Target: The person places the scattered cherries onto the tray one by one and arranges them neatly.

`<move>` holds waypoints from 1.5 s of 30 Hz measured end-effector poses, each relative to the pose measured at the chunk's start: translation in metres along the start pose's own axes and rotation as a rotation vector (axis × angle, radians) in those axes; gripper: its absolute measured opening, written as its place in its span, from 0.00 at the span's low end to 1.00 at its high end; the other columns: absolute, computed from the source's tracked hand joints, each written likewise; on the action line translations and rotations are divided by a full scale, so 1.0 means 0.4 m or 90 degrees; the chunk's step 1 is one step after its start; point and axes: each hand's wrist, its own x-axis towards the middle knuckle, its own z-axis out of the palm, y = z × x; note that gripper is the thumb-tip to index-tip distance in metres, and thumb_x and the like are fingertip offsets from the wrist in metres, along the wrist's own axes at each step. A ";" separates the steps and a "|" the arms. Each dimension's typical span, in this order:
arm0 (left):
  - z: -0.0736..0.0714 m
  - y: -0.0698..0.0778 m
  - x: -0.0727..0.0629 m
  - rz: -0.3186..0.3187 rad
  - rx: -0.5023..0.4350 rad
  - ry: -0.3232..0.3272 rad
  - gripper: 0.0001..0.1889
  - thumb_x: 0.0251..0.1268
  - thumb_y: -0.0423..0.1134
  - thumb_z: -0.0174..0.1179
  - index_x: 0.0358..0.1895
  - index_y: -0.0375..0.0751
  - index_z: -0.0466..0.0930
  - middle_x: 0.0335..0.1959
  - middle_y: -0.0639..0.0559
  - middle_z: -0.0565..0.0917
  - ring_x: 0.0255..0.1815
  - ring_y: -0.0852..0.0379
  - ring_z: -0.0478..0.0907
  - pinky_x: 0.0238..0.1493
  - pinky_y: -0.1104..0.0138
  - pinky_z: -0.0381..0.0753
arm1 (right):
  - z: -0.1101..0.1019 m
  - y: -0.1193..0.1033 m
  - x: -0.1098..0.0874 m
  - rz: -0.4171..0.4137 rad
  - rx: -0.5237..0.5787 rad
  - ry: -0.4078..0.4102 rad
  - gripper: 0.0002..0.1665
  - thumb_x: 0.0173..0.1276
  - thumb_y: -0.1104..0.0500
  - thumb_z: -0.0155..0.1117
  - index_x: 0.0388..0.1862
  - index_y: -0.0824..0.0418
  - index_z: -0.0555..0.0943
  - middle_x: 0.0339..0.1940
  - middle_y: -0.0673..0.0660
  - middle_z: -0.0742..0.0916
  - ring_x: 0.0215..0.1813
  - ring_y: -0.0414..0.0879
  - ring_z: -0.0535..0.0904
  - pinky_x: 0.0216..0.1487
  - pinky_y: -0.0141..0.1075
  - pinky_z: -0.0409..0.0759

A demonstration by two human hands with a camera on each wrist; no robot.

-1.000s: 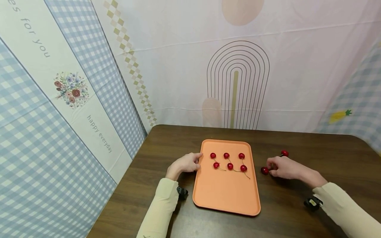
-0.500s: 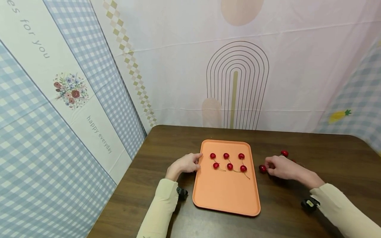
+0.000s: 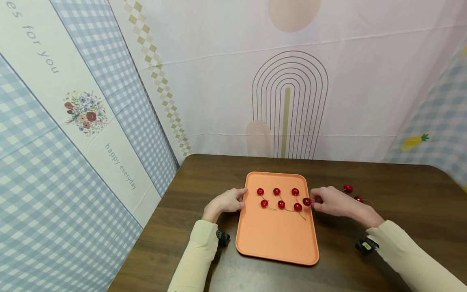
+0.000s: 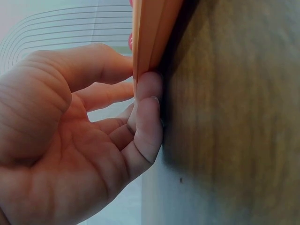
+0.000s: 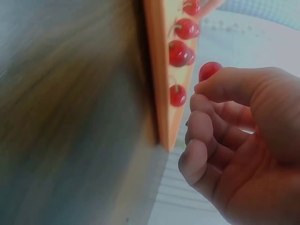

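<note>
My right hand (image 3: 332, 201) pinches a red cherry (image 3: 307, 201) between thumb and fingertips, at the right rim of an orange tray (image 3: 277, 239). In the right wrist view that cherry (image 5: 209, 71) shows above the thumb, off the tray floor; its stem is hidden. Two rows of red cherries with thin stems lie on the tray's far half, one of them a front-row cherry (image 3: 281, 204). My left hand (image 3: 228, 200) grips the tray's left edge. Its fingers (image 4: 149, 119) curl at the rim's outer side in the left wrist view.
Two more cherries lie on the brown wooden table (image 3: 412, 190) to the right, a far cherry (image 3: 348, 188) and a nearer cherry (image 3: 359, 199) beside my right forearm. A printed cloth (image 3: 211, 81) hangs behind the table, and a checked cloth (image 3: 33, 134) at the left.
My right hand has carried its cherry leftward from the table to the tray's right rim, uncovering the nearer loose cherry. My left hand has stayed at the tray edge.
</note>
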 end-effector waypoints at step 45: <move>0.001 0.000 0.000 0.018 0.011 -0.002 0.35 0.64 0.32 0.54 0.76 0.40 0.58 0.17 0.56 0.68 0.16 0.60 0.63 0.23 0.70 0.63 | 0.147 -0.238 0.157 -0.132 -0.058 -0.105 0.09 0.60 0.63 0.66 0.22 0.53 0.81 0.20 0.43 0.79 0.20 0.32 0.71 0.24 0.27 0.70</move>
